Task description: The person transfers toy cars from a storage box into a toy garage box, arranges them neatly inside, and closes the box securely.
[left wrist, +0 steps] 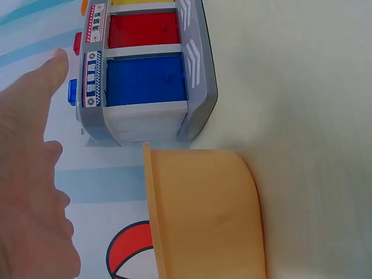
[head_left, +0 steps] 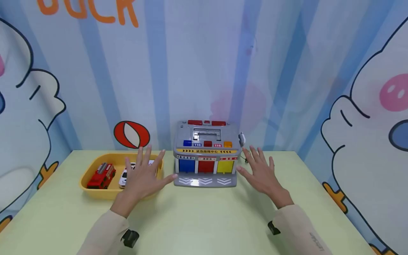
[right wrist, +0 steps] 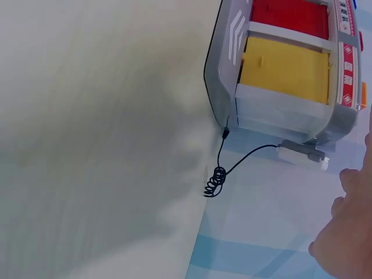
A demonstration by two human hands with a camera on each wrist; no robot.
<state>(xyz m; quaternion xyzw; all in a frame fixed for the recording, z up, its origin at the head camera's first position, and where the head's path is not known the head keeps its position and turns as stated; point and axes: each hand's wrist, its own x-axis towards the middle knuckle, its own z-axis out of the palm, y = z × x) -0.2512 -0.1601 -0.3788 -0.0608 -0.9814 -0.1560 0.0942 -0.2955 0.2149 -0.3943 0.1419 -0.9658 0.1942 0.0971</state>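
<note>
A grey toy garage (head_left: 206, 152) with blue, red and yellow doors stands at the back middle of the table. My left hand (head_left: 143, 177) is spread with straight fingers over the right part of a yellow tray (head_left: 92, 193), its thumb pointing at the garage. In the tray lie a red toy fire truck (head_left: 102, 176) and a white toy car (head_left: 123, 179), which the hand partly covers. My right hand (head_left: 262, 173) spreads its fingers beside the garage's right side, holding nothing. A white handset (right wrist: 299, 156) hangs on that side with a coiled black cord (right wrist: 216, 179).
The pale yellow-green table (head_left: 204, 219) ends at the back against a blue striped curtain (head_left: 197, 71) printed with cartoon ducks. Red and blue lights and a folded handle (head_left: 207, 134) top the garage. The cord lies near the table's back edge.
</note>
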